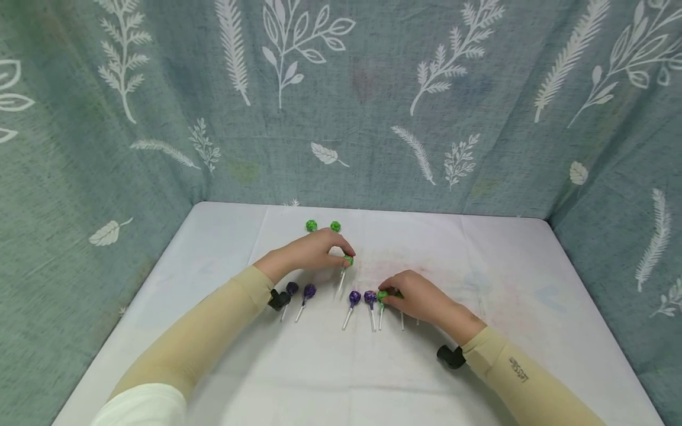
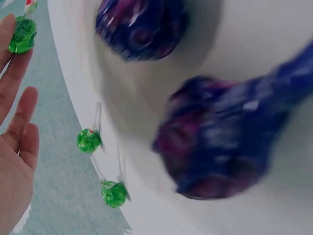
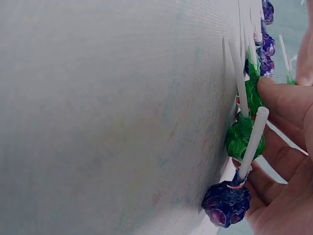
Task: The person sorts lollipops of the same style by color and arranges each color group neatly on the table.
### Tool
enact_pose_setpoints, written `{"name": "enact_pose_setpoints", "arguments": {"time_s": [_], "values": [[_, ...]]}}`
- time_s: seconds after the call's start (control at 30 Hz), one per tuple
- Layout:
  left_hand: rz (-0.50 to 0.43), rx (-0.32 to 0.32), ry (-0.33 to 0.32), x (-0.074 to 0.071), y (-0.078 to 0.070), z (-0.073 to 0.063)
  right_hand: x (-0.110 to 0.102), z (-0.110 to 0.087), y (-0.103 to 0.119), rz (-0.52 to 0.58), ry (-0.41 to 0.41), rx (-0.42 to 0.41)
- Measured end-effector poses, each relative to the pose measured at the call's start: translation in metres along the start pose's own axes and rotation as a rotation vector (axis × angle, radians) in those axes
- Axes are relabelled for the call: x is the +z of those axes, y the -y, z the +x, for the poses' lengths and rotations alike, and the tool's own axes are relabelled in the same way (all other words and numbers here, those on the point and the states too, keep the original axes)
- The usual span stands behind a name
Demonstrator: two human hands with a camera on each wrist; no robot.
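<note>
My left hand pinches a green-wrapped lollipop by its candy head, its stick pointing down above the white table. In the left wrist view the same lollipop sits between thumb and fingertips. Farther right, my right hand pinches another green lollipop, which stands beside a purple lollipop. Seen from the right wrist, the thumb presses on that green head. A second green lollipop and a purple one lie under this hand, partly hidden from the head view.
Two green lollipops lie toward the back of the white table. Left of centre are two purple lollipops near my left wrist; another purple one lies between the hands. A patterned curtain surrounds the table.
</note>
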State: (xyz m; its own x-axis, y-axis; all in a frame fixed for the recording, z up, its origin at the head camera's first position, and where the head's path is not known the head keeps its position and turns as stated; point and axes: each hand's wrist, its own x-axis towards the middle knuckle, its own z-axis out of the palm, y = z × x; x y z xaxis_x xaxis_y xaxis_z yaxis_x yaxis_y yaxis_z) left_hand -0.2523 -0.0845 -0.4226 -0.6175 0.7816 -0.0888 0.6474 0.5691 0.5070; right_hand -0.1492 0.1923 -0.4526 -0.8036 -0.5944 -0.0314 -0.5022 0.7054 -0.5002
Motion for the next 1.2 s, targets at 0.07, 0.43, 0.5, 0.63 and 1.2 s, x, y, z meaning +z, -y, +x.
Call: {"name": "enact_pose_setpoints", "arguments": {"time_s": [0.07, 0.43, 0.5, 0.63, 1.2], "values": [[0.004, -0.022, -0.021, -0.002, 0.003, 0.006, 0.000, 0.000, 0.000, 0.004, 0.001, 0.003], [-0.007, -0.065, -0.072, -0.013, 0.021, 0.033, 0.003, 0.001, -0.003, 0.003, -0.009, -0.013], [-0.013, -0.083, -0.078, -0.015, 0.024, 0.037, 0.003, 0.001, -0.003, 0.009, -0.007, -0.011], [-0.026, -0.116, -0.090, -0.018, 0.030, 0.043, 0.003, 0.000, -0.004, 0.011, -0.005, -0.001], [-0.007, -0.199, -0.046, -0.021, 0.043, 0.073, 0.005, -0.001, -0.005, 0.026, -0.018, 0.010]]}}
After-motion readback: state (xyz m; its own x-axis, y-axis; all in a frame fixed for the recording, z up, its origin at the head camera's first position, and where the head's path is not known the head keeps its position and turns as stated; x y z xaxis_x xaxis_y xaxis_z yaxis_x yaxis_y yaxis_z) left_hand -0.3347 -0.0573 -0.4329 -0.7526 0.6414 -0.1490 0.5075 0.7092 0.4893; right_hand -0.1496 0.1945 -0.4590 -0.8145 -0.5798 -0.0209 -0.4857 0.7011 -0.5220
